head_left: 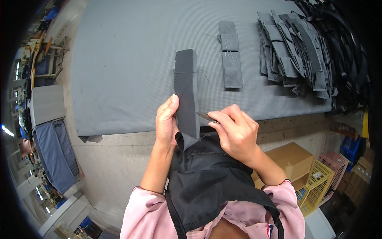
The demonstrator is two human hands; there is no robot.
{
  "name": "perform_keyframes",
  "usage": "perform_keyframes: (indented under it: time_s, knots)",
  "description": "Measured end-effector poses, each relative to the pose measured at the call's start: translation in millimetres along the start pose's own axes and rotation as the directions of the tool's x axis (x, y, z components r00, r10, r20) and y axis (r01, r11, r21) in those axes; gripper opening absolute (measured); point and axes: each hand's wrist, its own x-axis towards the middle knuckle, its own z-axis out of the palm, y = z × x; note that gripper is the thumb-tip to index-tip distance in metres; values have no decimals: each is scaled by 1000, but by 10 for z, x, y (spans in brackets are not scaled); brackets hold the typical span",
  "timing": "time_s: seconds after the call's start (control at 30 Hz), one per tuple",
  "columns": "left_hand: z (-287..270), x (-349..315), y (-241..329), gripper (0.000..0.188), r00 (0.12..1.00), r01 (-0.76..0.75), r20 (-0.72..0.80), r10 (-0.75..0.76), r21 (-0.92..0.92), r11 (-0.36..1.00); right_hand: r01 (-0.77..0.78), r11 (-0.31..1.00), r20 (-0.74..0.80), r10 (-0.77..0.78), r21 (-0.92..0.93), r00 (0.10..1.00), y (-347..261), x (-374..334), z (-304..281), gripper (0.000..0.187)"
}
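A long dark grey fabric strip [185,89] runs upright in front of me, its far part over the table edge and its near end curled by my black apron. My left hand [166,121] grips its left edge, thumb on top and fingers underneath. Loose threads stick out from the strip's sides near a cross seam. At its right edge are the pointed dark tips of thread snips [205,116], pinched in my right hand [238,131]; their grip end is hidden by my fingers.
A finished-looking grey strip [232,69] with trailing threads lies on the grey cloth-covered table [127,71]. Farther right are a pile of similar strips [292,51] and black straps [344,55]. Below the table's right side stand a cardboard box [288,159] and a yellow crate [318,179].
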Motion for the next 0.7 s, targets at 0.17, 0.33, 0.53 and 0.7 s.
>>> perform_keyframes:
  time_s: [0.17, 0.33, 0.53, 0.7]
  knots:
    - [-2, -19, 31, 25, 1000, 30, -10, -29, 90, 996, -66, 984, -58, 77, 163, 995, -52, 26, -1, 26]
    - [-163, 51, -88, 35, 992, 102, 71, -100, -24, 995, -114, 910, 16, 117, 398, 993, -70, 35, 50, 22]
    - [3, 2, -179, 42, 859, 506, 362, -361, -497, 705, -355, 640, 137, 365, 681, 921, -32, 30, 377, 25]
    - [-48, 43, -259, 45, 842, 524, 427, -330, -502, 688, -213, 877, 29, 222, 431, 975, -62, 3, 307, 24]
